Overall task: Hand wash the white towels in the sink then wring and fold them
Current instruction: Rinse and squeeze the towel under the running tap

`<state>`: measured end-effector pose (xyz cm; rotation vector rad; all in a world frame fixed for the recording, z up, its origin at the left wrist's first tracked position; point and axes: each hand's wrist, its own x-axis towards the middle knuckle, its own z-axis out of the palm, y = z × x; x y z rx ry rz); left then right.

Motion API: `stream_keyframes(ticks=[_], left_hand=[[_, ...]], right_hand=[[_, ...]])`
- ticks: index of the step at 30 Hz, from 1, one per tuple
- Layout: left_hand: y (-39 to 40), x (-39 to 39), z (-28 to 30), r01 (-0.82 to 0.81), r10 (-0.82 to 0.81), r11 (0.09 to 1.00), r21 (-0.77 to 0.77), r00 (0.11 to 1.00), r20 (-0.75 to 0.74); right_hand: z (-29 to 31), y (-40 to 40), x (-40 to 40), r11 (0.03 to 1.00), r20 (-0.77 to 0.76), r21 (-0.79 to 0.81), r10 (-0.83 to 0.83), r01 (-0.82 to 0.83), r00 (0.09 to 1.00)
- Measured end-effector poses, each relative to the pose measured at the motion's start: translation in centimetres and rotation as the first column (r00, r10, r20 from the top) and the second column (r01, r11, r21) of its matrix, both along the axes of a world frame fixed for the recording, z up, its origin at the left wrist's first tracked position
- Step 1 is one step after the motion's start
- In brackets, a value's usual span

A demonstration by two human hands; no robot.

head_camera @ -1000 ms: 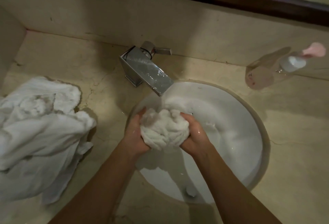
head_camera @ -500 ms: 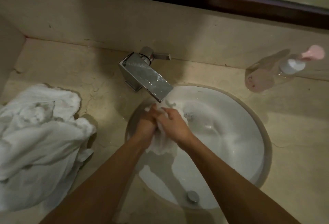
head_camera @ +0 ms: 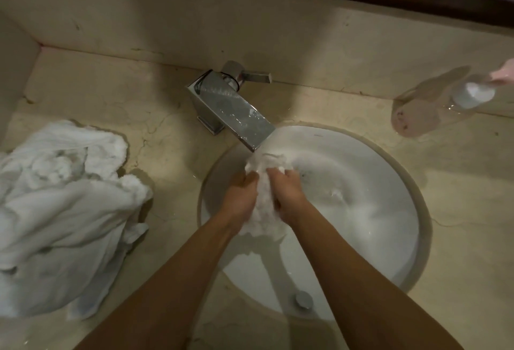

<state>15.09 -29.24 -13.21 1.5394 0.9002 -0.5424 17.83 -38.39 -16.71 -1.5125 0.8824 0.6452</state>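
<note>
White terry towel, bunched and wet, sits over the round white ceramic sink at centre, just under the square chrome faucet at 12 o'clock. Left hand and right hand both clench it. A heap of white towels lies at 9 o'clock on the beige stone counter.

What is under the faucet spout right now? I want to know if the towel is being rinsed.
Under the faucet spout is a bunched white towel, gripped by the left hand and right hand over the sink. The hands cover the towel's middle.
</note>
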Motion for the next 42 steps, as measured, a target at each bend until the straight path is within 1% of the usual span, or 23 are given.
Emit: stream_keyframes(ticks=[2, 4, 6, 7, 9, 11, 12, 15, 16, 18, 19, 22, 23, 26, 28, 30, 31, 34, 35, 37, 39, 40, 42], left_hand=[[0.8, -0.3, -0.2, -0.042, 0.041, 0.999, -0.009, 0.998, -0.053], [1.8, -1.0, -0.3, -0.219, 0.208, 0.971, -0.095, 0.972, -0.107], [3.0, -1.7, -0.4, -0.417, 0.341, 0.829, -0.373, 0.905, -0.254], [3.5, -2.2, -0.4, -0.495, 0.374, 0.708, -0.505, 0.868, -0.327], [4.1, -2.5, -0.5, -0.463, 0.301, 0.586, -0.665, 0.886, -0.351], [3.5, -2.4, -0.5, -0.395, 0.191, 0.562, -0.726, 0.917, -0.351], [3.0, -2.1, -0.4, -0.371, 0.153, 0.592, -0.715, 0.923, -0.352], [1.4, -0.9, -0.5, -0.35, 0.248, 0.771, -0.532, 0.935, -0.255], [1.0, -0.6, -0.3, -0.313, 0.262, 0.837, -0.45, 0.949, -0.173], [0.4, -0.3, 0.2, -0.229, 0.233, 0.913, -0.336, 0.972, -0.03], [0.1, -0.4, 0.4, -0.166, 0.178, 0.941, -0.295, 0.984, 0.016], [-0.3, -0.3, -0.2, 0.019, -0.003, 0.988, -0.151, 0.995, 0.101], [-0.1, 0.0, -0.1, 0.006, 0.003, 0.996, -0.088, 0.995, 0.099], [0.4, 1.7, 0.4, -0.149, 0.184, 0.96, -0.239, 0.974, 0.131], [-0.5, 1.5, 1.2, 0.027, -0.016, 0.996, -0.09, 0.993, 0.118], [-1.0, 0.9, 1.6, 0.138, -0.144, 0.989, 0.06, 0.984, 0.107], [-0.7, 0.8, 1.7, 0.143, -0.15, 0.987, 0.067, 0.982, 0.114], [1.0, 1.1, 0.6, 0.046, -0.023, 0.982, -0.184, 0.992, 0.128], [1.0, 0.9, -0.1, 0.091, -0.068, 0.978, -0.19, 0.99, 0.122], [0.6, 0.2, -1.1, 0.179, -0.175, 0.98, -0.086, 0.983, 0.054], [0.0, -0.3, -0.9, 0.104, -0.104, 0.994, -0.021, 0.995, -0.012], [-0.1, -0.3, -0.1, 0.115, -0.114, 0.992, 0.06, 0.993, -0.028], [0.4, -0.4, -0.1, 0.136, -0.133, 0.971, 0.197, 0.991, -0.025]], right_hand=[[0.4, -1.4, -1.3, 0.967, -0.209, 0.229, -0.061, 0.11, 0.976], [1.2, -3.3, -2.6, 0.916, -0.319, 0.334, -0.113, 0.223, 0.941], [1.8, -4.9, -3.3, 0.826, -0.316, 0.469, -0.171, 0.311, 0.933], [2.1, -5.5, -3.5, 0.78, -0.306, 0.524, -0.203, 0.343, 0.93], [3.3, -6.0, -3.4, 0.729, -0.256, 0.593, -0.234, 0.344, 0.938], [5.0, -5.4, -3.2, 0.769, -0.187, 0.579, -0.199, 0.272, 0.962], [5.9, -4.8, -3.1, 0.803, -0.14, 0.556, -0.166, 0.216, 0.976], [7.2, -2.8, -3.1, 0.935, 0.117, 0.352, 0.009, -0.05, 0.993], [7.4, -2.0, -3.0, 0.959, 0.204, 0.229, 0.121, -0.168, 0.971], [6.9, -0.9, -2.2, 0.938, 0.287, 0.028, 0.324, -0.346, 0.901], [6.2, -0.6, -1.6, 0.941, 0.282, -0.03, 0.331, -0.337, 0.9], [4.3, 0.0, -0.3, 0.994, 0.172, -0.031, 0.104, -0.1, 0.98], [4.2, 0.7, -0.9, 0.993, 0.2, -0.048, 0.117, -0.109, 0.973], [4.1, 2.1, -2.1, 0.951, 0.391, -0.154, 0.308, -0.268, 0.868], [3.1, 1.4, -0.4, 0.919, 0.37, -0.337, 0.328, -0.204, 0.869], [2.6, 0.8, 1.4, 0.907, 0.285, -0.395, 0.271, -0.144, 0.92], [2.4, 1.2, 1.3, 0.908, 0.288, -0.373, 0.308, -0.19, 0.907], [2.6, 2.7, -0.5, 0.815, 0.332, -0.356, 0.568, -0.457, 0.753], [2.6, 2.4, -0.6, 0.799, 0.322, -0.395, 0.583, -0.454, 0.746], [2.1, 1.6, 0.5, 0.817, 0.283, -0.477, 0.491, -0.324, 0.824], [1.3, 1.3, 0.7, 0.806, 0.209, -0.532, 0.422, -0.259, 0.882], [1.2, 1.6, 0.3, 0.81, 0.184, -0.527, 0.405, -0.258, 0.896], [0.7, 2.1, -1.2, 0.908, 0.201, -0.387, 0.254, -0.161, 0.946]])
